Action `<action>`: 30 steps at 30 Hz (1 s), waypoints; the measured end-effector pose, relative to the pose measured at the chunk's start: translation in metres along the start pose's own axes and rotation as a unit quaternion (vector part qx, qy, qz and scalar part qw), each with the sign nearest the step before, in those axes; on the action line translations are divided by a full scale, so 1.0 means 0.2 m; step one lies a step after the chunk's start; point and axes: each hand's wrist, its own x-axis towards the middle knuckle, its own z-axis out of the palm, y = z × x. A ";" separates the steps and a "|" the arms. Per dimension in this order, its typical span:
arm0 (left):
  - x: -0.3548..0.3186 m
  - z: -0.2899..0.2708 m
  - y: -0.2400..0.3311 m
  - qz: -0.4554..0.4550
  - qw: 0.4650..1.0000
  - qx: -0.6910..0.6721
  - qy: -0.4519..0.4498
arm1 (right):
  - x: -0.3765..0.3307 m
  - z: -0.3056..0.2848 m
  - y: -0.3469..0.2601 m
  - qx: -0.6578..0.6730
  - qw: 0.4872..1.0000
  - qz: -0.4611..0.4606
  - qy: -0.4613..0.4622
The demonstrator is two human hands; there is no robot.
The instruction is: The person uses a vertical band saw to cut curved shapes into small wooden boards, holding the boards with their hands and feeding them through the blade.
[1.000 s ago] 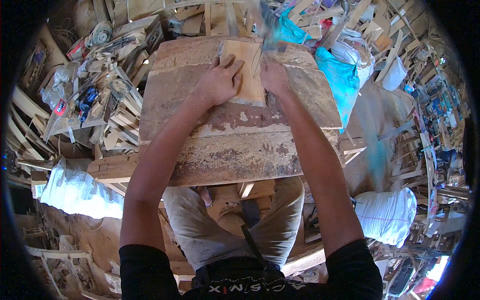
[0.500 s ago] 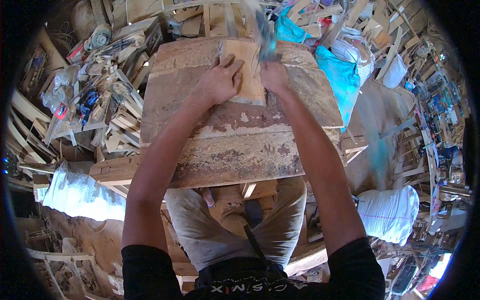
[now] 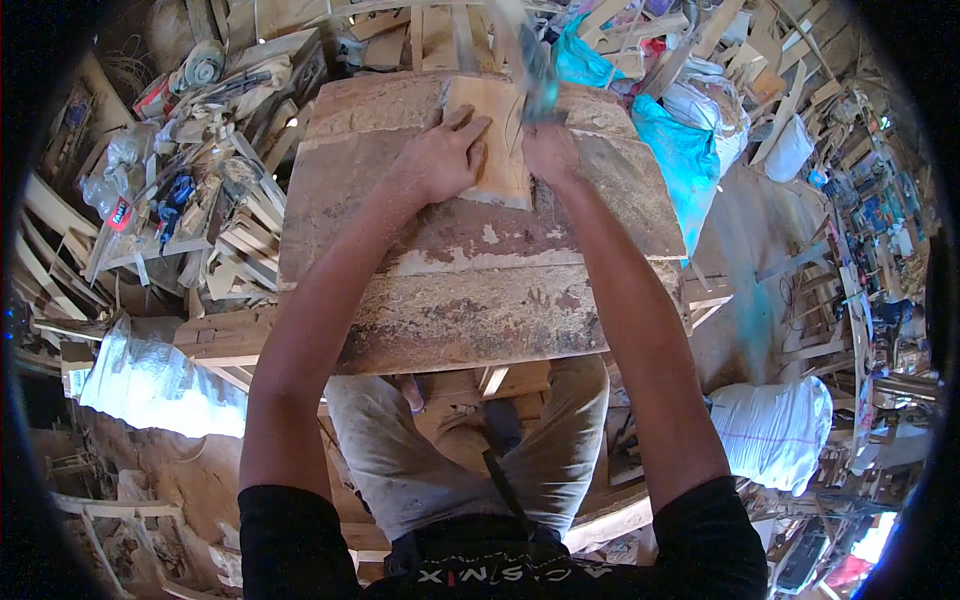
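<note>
A small pale wooden piece (image 3: pixel 492 130) lies on the far part of a worn wooden worktop (image 3: pixel 470 290). My left hand (image 3: pixel 440 155) lies flat on this piece, fingers spread, pressing it down. My right hand (image 3: pixel 548 150) is closed around a tool with a teal handle (image 3: pixel 538 90), which is blurred with motion at the piece's right edge. What kind of tool it is cannot be told from the blur.
Stacks of wooden offcuts and slats (image 3: pixel 240 250) crowd the left side, with a blue tool (image 3: pixel 172 195) among them. Teal plastic bags (image 3: pixel 680 150) and a white sack (image 3: pixel 775 430) lie at the right. A clear plastic sheet (image 3: pixel 150 385) covers something at lower left.
The blurred tool in my right hand has shifted slightly along the piece's right edge. My left hand stays pressed on the wooden piece.
</note>
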 end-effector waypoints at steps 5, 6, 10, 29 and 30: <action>0.01 0.00 -0.01 0.008 1.000 -0.010 0.009 | -0.03 0.00 -0.02 0.047 0.997 -0.024 0.062; 0.01 -0.01 0.00 0.005 1.000 -0.015 0.003 | -0.02 0.02 -0.01 0.052 0.994 -0.042 0.089; 0.01 0.00 -0.01 0.000 1.000 -0.012 0.003 | 0.00 0.00 0.00 0.019 0.999 -0.001 0.029; 0.05 0.02 -0.04 0.017 1.000 -0.009 0.005 | 0.02 0.00 0.00 -0.004 1.000 0.015 0.018; 0.05 0.01 -0.06 0.022 1.000 -0.005 0.003 | 0.03 0.01 -0.01 -0.009 1.000 0.020 0.009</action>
